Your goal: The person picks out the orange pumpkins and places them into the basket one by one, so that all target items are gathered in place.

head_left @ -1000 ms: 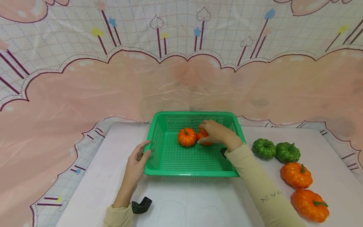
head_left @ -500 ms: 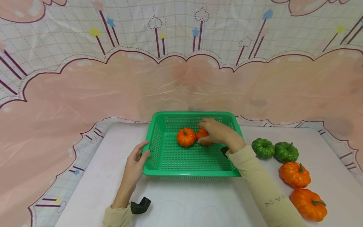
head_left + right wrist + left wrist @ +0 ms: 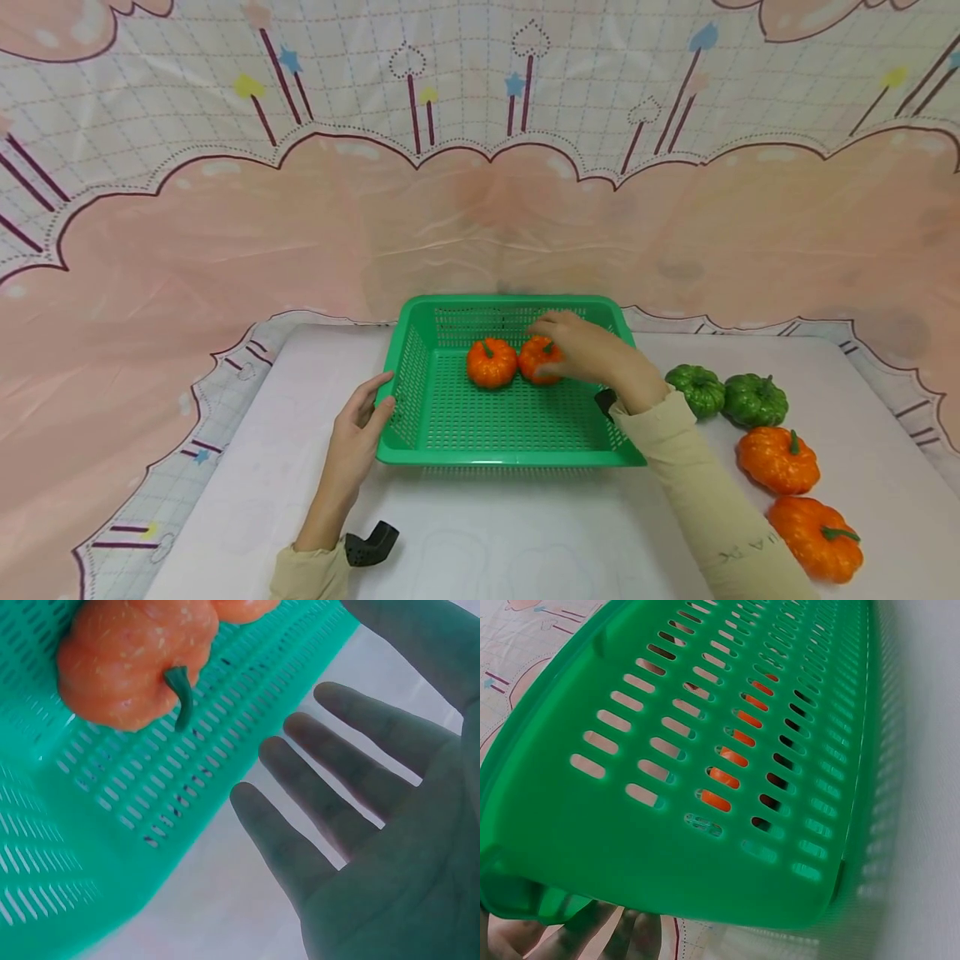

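A green plastic basket (image 3: pixel 510 459) with perforated walls stands on the white table. Two small orange pumpkins lie side by side in it: the left pumpkin (image 3: pixel 491 363) and the right pumpkin (image 3: pixel 538 361), each with a green stem. My left hand (image 3: pixel 356 433) holds the basket's left rim, and its fingers (image 3: pixel 570 941) show beneath the rim in the left wrist view. Above the right pumpkin, my right hand (image 3: pixel 592 354) is spread with nothing in it. The right wrist view shows straight, parted fingers (image 3: pixel 330 799) away from the pumpkin (image 3: pixel 139 664).
Right of the basket lie two green pumpkins, one (image 3: pixel 696 390) beside the other (image 3: pixel 755 400). Nearer the front are two larger orange pumpkins, one (image 3: pixel 777 460) behind the other (image 3: pixel 816 538). A patterned cloth (image 3: pixel 480 225) hangs behind the table.
My right hand has come off the right pumpkin and shifted slightly right, uncovering more of it. The left hand stays at the basket's rim.
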`<state>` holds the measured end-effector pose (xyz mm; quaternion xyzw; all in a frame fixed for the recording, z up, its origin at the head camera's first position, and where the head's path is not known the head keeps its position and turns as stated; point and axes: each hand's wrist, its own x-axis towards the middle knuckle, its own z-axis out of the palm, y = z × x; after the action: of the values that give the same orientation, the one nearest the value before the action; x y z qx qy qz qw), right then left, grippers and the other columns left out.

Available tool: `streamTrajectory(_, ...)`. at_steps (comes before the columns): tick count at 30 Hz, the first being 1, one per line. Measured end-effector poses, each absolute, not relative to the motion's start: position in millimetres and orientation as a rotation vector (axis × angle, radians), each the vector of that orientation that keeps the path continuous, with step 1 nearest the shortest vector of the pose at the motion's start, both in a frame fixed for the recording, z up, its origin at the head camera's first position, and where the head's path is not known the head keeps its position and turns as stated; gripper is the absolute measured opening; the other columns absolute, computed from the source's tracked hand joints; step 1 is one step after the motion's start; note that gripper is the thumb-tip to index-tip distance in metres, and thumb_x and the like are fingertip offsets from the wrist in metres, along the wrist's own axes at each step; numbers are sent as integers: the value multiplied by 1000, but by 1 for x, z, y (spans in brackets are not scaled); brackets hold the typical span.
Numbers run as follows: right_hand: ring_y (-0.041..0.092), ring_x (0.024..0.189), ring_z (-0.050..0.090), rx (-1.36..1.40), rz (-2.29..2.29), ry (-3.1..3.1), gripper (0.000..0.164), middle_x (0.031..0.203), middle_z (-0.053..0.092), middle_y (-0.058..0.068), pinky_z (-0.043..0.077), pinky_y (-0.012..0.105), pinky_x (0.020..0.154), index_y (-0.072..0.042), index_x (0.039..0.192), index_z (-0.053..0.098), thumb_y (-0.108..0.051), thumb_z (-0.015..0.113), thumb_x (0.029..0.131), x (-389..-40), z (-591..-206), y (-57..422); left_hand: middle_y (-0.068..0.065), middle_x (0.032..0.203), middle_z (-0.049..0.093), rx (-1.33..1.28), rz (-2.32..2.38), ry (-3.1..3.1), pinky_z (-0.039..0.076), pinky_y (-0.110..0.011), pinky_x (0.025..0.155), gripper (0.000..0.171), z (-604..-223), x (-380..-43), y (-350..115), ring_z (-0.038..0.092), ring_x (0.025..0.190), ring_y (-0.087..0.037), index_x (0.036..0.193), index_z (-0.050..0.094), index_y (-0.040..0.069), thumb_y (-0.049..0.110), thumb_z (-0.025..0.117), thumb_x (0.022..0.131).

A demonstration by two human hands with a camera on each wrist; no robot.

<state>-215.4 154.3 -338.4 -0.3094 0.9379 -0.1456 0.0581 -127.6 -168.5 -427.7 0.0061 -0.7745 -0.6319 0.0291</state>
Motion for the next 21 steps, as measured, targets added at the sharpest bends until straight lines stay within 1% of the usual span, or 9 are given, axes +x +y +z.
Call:
streamTrajectory(5,40,131,47,-961,-415,2880,53,138,54,21,42,51,106,0,132,59,-22,78,87,-211,-337,161,-9,155,41,12,-1945,-2392,33,-46,113,43,-427,-127,-168,37,144,-24,146,46,17,26,52,105)
streamTrajectory(11,39,134,45,-909,-401,2879,57,142,50,19,44,51,104,-2,136,57,-23,78,88,-205,-332,166,-8,155,40,13,-1957,-2389,33,-46,114,43,-428,-128,-168,36,144,-24,146,46,17,26,53,105)
streamTrajectory(21,38,130,48,-969,-411,2937,59,138,54,19,44,50,105,2,135,56,-21,79,86,-195,-330,172,-9,155,41,16,-1951,-2385,34,-47,113,43,-429,-128,-169,38,143,-25,146,46,17,26,53,105)
